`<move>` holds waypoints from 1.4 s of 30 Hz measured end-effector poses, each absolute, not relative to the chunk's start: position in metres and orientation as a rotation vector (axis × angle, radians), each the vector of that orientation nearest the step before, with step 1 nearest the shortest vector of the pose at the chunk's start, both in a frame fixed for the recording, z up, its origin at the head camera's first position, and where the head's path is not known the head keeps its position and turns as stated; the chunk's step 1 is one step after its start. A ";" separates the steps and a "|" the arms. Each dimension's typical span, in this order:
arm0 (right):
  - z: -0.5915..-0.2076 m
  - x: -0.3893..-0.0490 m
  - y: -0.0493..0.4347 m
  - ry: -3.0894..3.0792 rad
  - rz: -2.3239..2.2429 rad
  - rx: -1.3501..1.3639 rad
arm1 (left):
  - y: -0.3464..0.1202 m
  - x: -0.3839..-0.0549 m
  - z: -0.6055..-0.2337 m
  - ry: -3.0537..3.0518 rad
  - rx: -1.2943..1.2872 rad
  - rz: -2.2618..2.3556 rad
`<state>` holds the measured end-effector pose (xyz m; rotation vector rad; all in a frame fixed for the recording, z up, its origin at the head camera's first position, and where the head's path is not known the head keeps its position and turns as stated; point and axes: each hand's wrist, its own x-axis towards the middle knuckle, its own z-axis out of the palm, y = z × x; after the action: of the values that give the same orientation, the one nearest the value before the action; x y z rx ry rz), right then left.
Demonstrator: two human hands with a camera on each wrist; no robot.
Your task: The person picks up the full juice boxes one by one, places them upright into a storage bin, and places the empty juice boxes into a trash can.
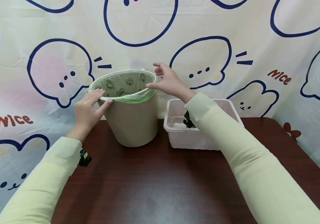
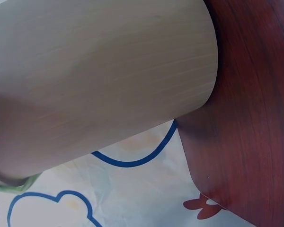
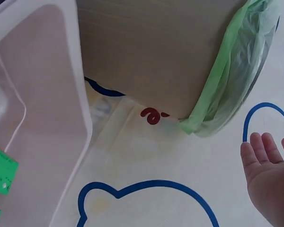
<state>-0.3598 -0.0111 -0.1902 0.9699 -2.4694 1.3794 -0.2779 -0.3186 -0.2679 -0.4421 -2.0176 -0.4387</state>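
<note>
A beige trash bin (image 1: 132,124) stands upright on the table, lined with a green plastic bag (image 1: 132,99) whose edge hangs over the rim. My left hand (image 1: 88,107) rests on the bin's left rim, fingers straight and thumb spread along the front. At the right rim, my right hand (image 1: 169,80) has its thumb by the bag's edge and its fingers raised. In the right wrist view the right hand (image 3: 270,179) shows loosely extended fingers, apart from the bag (image 3: 222,75). The left wrist view shows mostly the bin's side (image 2: 109,71); the left hand is barely visible there.
A pale pink plastic tub (image 1: 193,140) stands right of the bin, partly behind my right forearm. Inside it are a clear container and, in the right wrist view, a green labelled item (image 3: 2,168). The dark wooden table (image 1: 148,183) meets a cartoon-print curtain (image 1: 137,56) behind.
</note>
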 end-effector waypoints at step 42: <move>-0.242 -0.305 0.122 -2.474 1.278 0.933 | -0.300 -0.261 -0.242 -2.039 -0.577 -0.403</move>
<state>-0.3054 0.1221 -0.2420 0.9331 -2.4740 1.2777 -0.2608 -0.3002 -0.2418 -0.5772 -2.0388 -0.4026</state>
